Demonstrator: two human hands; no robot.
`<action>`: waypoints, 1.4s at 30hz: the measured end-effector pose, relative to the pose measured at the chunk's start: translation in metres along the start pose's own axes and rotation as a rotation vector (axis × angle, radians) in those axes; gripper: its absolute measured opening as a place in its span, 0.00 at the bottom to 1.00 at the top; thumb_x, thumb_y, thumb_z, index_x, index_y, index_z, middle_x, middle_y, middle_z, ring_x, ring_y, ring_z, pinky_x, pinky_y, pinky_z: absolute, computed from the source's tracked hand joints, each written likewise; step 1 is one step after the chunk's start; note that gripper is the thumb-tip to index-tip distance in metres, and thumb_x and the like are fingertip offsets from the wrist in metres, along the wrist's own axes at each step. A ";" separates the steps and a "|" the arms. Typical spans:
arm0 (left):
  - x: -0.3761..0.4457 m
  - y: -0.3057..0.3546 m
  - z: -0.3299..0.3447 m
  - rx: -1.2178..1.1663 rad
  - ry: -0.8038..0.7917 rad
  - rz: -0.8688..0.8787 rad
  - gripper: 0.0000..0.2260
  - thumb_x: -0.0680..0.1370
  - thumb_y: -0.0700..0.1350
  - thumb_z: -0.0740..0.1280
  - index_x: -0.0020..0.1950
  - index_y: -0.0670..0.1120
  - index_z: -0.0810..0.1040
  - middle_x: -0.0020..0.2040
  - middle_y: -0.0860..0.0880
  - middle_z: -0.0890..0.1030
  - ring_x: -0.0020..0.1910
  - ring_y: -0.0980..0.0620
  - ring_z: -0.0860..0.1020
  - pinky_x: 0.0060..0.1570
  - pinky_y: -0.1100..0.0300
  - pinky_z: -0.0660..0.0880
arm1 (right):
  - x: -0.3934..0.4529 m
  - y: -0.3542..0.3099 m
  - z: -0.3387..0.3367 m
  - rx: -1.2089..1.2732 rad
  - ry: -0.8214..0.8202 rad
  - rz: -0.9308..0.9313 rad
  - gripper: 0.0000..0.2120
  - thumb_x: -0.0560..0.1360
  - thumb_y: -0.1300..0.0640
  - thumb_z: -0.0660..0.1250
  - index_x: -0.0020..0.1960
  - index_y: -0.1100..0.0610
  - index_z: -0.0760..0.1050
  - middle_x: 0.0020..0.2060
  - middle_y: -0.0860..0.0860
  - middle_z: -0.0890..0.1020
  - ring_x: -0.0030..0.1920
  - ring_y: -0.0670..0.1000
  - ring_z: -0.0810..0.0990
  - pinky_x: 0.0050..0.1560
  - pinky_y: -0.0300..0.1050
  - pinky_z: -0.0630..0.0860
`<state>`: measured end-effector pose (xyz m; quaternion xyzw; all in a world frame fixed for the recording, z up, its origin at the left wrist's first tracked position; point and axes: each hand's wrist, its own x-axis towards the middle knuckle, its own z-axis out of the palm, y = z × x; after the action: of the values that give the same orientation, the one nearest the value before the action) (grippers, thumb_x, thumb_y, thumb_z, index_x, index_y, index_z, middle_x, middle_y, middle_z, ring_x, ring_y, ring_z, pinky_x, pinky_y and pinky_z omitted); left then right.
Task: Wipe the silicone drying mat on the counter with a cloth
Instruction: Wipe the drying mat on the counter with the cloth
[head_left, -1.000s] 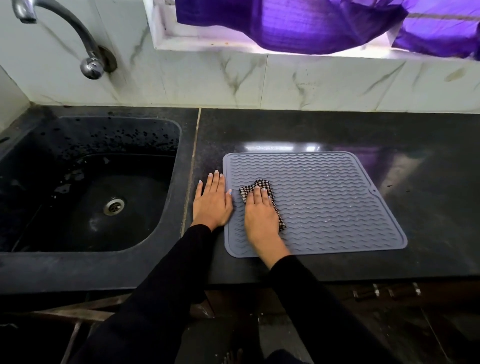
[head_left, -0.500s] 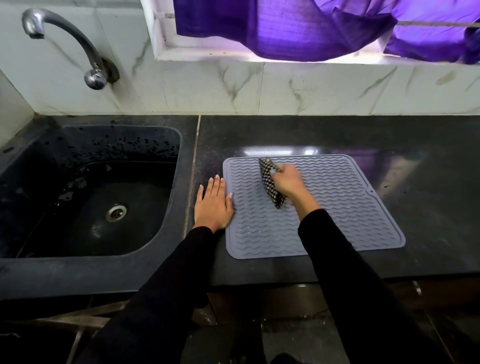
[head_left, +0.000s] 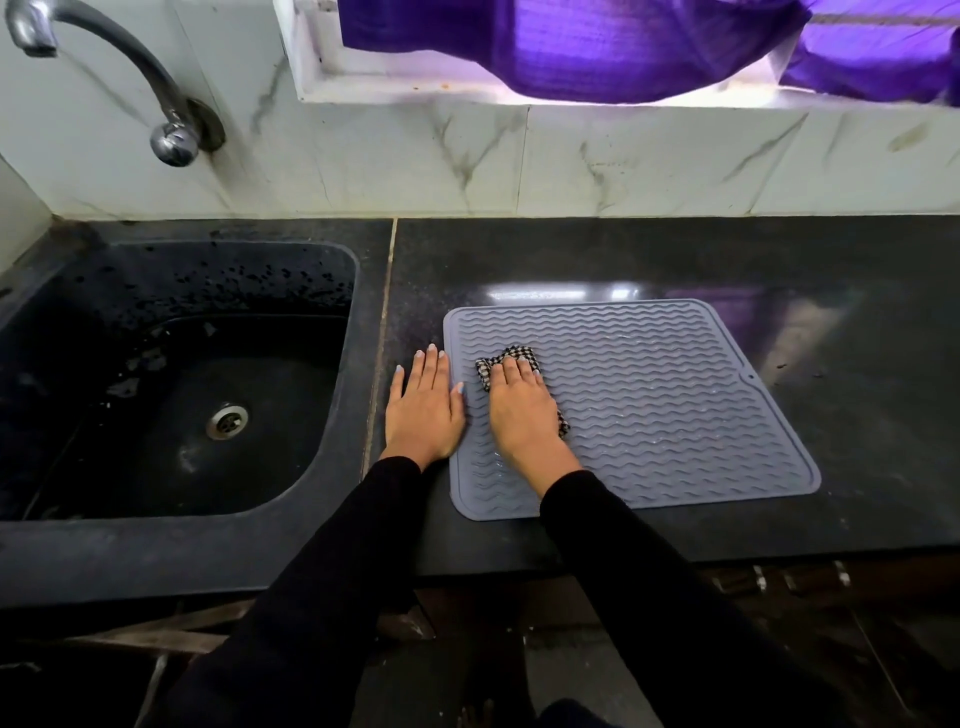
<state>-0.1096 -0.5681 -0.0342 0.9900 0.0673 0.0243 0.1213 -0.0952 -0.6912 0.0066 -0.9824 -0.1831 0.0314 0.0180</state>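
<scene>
A grey silicone drying mat (head_left: 675, 405) with wavy ridges lies flat on the black counter (head_left: 857, 322). My right hand (head_left: 522, 410) presses a black-and-white checked cloth (head_left: 511, 358) onto the mat's left part; the cloth shows beyond my fingertips and at the hand's right side. My left hand (head_left: 426, 410) lies flat, fingers together, on the counter at the mat's left edge, with the thumb touching the mat's rim.
A black sink (head_left: 171, 384) with a metal drain sits left of the counter, under a curved tap (head_left: 104, 67). A marble backsplash (head_left: 571, 161) runs behind. A purple curtain (head_left: 623, 47) hangs over the window sill.
My right hand pulled the cloth back from the mat's far left edge toward me, now lying flat over it. The left hand stayed put.
</scene>
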 end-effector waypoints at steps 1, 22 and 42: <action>0.000 0.000 0.000 -0.002 0.003 0.003 0.24 0.82 0.51 0.45 0.76 0.43 0.49 0.77 0.47 0.50 0.76 0.51 0.46 0.74 0.51 0.41 | 0.000 0.000 -0.004 0.025 0.014 -0.008 0.25 0.79 0.64 0.51 0.75 0.63 0.51 0.75 0.60 0.55 0.75 0.58 0.54 0.74 0.51 0.54; 0.000 0.000 -0.001 -0.016 0.012 0.004 0.26 0.80 0.53 0.41 0.76 0.43 0.49 0.77 0.48 0.50 0.76 0.52 0.46 0.73 0.52 0.40 | 0.012 0.008 0.006 0.206 0.029 0.018 0.25 0.80 0.57 0.54 0.75 0.61 0.52 0.75 0.57 0.55 0.76 0.54 0.53 0.74 0.46 0.49; 0.000 -0.002 0.000 -0.044 0.026 0.007 0.30 0.76 0.55 0.40 0.76 0.44 0.51 0.77 0.47 0.51 0.76 0.52 0.47 0.73 0.51 0.41 | 0.000 0.024 0.004 0.268 0.170 0.140 0.24 0.78 0.67 0.56 0.73 0.58 0.61 0.72 0.56 0.65 0.72 0.55 0.64 0.70 0.46 0.61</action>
<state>-0.1099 -0.5658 -0.0343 0.9869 0.0649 0.0393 0.1421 -0.0868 -0.7135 0.0019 -0.9807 -0.1062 -0.0266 0.1621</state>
